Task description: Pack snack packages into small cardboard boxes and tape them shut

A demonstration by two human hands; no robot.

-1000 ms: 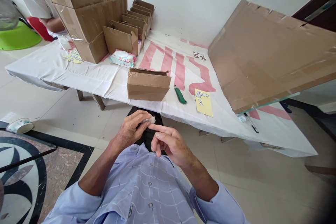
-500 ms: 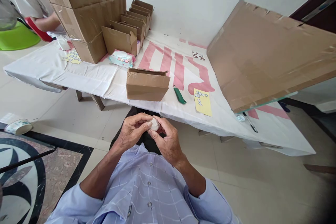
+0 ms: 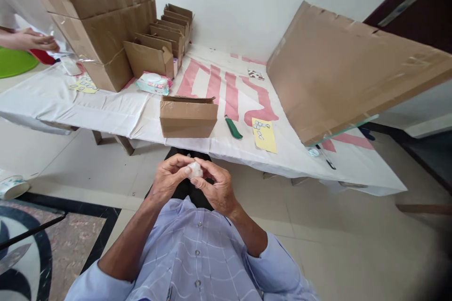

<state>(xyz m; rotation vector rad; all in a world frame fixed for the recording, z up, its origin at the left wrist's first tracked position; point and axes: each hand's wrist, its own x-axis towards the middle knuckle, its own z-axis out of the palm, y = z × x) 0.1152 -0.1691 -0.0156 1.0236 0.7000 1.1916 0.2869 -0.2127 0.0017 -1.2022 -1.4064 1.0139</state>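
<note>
A small, whitish, rounded lump (image 3: pixel 195 170) is held above my lap; its exact kind is unclear. My left hand (image 3: pixel 168 179) pinches it from one side, thumb across its face. On the other side, my right hand (image 3: pixel 216 187) grips it with thumb and fingertips. Both sets of fingers are closed around the lump and partly cover it. Beyond my hands, at the table's front edge, sits a small cardboard box (image 3: pixel 189 120). To its right lie a green curved tool (image 3: pixel 233 128) and a yellow card with drawn shapes (image 3: pixel 265 138).
A white cloth (image 3: pixel 148 120) with red markings covers the table. A wipes pack (image 3: pixel 153 83), a row of open cartons (image 3: pixel 146 56) and tall stacked cardboard (image 3: pixel 106 33) stand left. A large cardboard panel (image 3: pixel 353 75) leans right. Another person's hands (image 3: pixel 37 40) are far left.
The whole scene has shifted left in view as my head turned slightly. Both my hands keep hold of the whitish lump, which looks slightly turned. The other person's hands now show at far left.
</note>
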